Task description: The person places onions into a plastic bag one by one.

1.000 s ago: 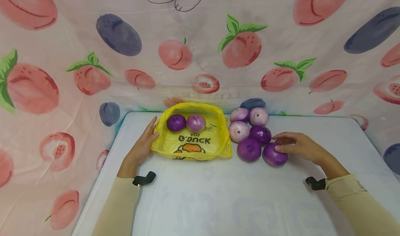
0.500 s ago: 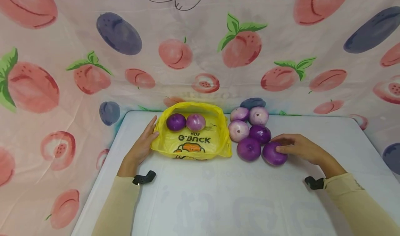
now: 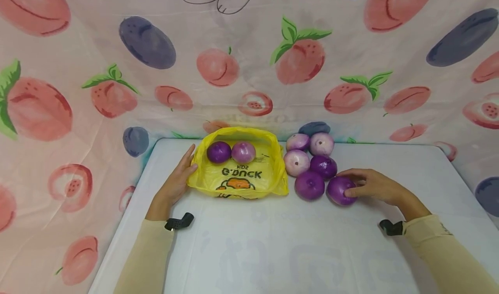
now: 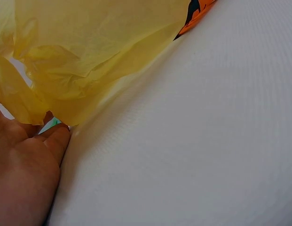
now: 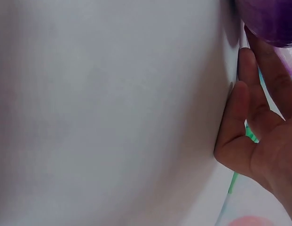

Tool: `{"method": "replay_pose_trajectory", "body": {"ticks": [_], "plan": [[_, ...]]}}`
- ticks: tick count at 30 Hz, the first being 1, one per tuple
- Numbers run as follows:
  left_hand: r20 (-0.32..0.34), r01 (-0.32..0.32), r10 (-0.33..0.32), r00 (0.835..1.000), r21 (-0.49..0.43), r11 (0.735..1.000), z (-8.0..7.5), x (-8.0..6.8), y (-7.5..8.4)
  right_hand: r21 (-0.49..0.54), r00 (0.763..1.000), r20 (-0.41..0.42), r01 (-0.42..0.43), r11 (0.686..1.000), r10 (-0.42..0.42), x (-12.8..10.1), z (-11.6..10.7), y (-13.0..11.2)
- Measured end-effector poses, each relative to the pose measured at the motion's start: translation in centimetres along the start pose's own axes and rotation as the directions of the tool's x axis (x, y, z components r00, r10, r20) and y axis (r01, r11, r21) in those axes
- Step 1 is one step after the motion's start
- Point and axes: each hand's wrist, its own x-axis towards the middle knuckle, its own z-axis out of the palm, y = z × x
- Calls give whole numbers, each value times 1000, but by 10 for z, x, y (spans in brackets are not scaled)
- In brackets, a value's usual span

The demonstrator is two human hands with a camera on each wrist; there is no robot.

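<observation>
A yellow plastic bag (image 3: pixel 241 185) with a duck print lies with its mouth spread wide, and two purple onions, one dark (image 3: pixel 219 152) and one paler (image 3: pixel 243 152), sit inside. My left hand (image 3: pixel 177 179) rests along the bag's left side, fingers extended and thumb at its edge. In the left wrist view, fingers (image 4: pixel 56 139) touch the crinkled yellow plastic. My right hand (image 3: pixel 372 185) holds the front right purple onion (image 3: pixel 338 191) of a group, thumb on its near side and fingers around the far side. The right wrist view shows fingertips close under this onion (image 5: pixel 272 21).
Several more onions cluster between the bag and my right hand: a dark one (image 3: pixel 309 185), another dark one (image 3: pixel 324 167) and paler ones (image 3: pixel 297 163) behind. They lie on a white-covered table (image 3: pixel 249 246). A fruit-patterned cloth (image 3: pixel 249 38) rises at the back edge.
My right thumb has slid slightly further over the front right onion, and the hand has closed in around it. The left hand and the bag look unchanged.
</observation>
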Motion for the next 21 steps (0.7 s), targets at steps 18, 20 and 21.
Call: {"method": "replay_pose_trajectory", "body": {"ticks": [18,20,21], "plan": [[-6,-10,10,1000,13,1000,0,1,-1,66,998,48,-35,997,32,1,0,12],[-8,-10,10,1000,13,1000,0,0,-1,55,999,41,-30,998,28,1,0,12],[-8,-10,10,1000,12,1000,0,0,-1,46,999,37,-27,999,25,1,0,12]]}}
